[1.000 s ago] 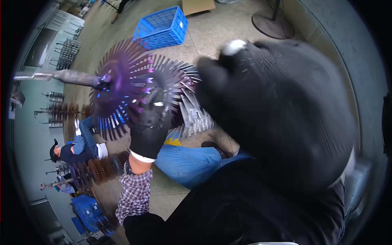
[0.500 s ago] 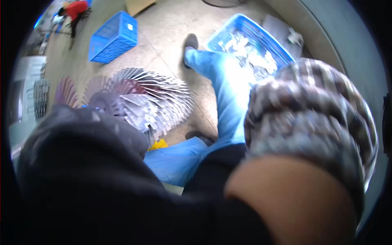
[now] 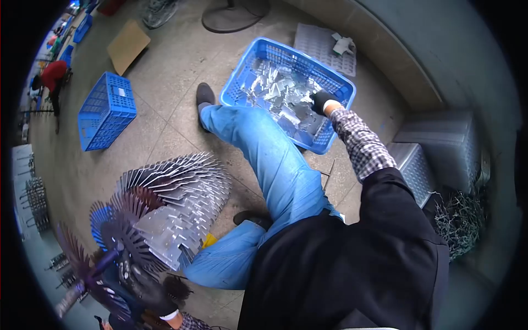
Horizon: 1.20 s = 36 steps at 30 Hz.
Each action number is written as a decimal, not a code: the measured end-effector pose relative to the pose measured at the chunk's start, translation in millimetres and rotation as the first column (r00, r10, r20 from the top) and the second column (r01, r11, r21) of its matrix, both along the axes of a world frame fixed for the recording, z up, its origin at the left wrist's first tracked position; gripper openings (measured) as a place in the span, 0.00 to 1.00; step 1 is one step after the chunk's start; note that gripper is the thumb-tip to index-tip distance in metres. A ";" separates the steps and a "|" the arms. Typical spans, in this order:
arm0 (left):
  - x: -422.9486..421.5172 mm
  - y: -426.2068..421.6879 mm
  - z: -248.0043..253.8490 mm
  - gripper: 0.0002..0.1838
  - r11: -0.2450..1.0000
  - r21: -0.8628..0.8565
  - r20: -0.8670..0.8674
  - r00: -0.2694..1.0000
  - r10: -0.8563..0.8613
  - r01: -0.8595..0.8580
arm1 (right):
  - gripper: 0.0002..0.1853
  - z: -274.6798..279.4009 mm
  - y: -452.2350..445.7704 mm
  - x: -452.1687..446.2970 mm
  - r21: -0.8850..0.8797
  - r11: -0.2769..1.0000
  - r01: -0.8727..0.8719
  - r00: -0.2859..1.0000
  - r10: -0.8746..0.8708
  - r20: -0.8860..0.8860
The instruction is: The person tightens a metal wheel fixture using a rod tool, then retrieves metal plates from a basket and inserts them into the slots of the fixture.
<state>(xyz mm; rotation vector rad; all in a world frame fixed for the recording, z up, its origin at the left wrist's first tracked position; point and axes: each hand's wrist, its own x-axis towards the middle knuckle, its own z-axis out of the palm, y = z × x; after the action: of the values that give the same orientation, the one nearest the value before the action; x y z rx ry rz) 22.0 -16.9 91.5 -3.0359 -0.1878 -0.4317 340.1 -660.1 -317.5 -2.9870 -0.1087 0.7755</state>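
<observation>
While right hand [image 3: 320, 103] is inside basket [image 3: 325, 144] | leg [image 3: 269, 143] between basket, plate stack [image 3: 184, 206]

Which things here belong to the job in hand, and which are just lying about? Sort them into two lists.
Seemingly in the job:
- right hand, reaching into the blue basket
- metal pieces inside it
- left hand, at the finned discs

Apparently lying about:
- blue crate
- cardboard
- tangled wire
</observation>
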 end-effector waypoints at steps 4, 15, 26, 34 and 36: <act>-26.2 49.7 -23.4 0.17 0.990 0.137 -0.063 0.997 0.048 -0.039 | 0.18 -26.5 -14.2 -51.6 -0.207 0.964 -0.166 0.983 0.179 0.047; -27.5 34.8 -0.5 0.28 0.979 0.193 -0.231 0.966 0.114 -0.069 | 0.13 -87.0 14.2 -62.1 -0.211 0.829 -0.519 0.846 0.532 0.010; -7.3 13.1 -4.5 0.18 0.981 0.179 -0.122 0.987 0.103 -0.080 | 0.13 20.7 -14.3 -20.6 -0.090 0.933 -0.347 0.936 0.350 0.021; -1.8 0.2 -1.0 0.17 0.971 -0.100 -0.057 0.975 0.213 -0.218 | 0.15 37.2 -30.5 -24.5 0.111 0.992 0.056 0.984 -0.074 0.160; -10.8 7.8 -7.7 0.16 0.950 -0.134 -0.070 0.959 0.276 -0.283 | 0.17 45.1 -34.8 -22.0 0.225 0.954 0.199 0.953 -0.242 0.184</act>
<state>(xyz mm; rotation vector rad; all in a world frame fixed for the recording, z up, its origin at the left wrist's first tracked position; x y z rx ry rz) 11.2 -9.1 83.8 -3.0836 -0.6636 -0.3307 318.1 -694.9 -272.4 -2.8095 0.1300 0.3970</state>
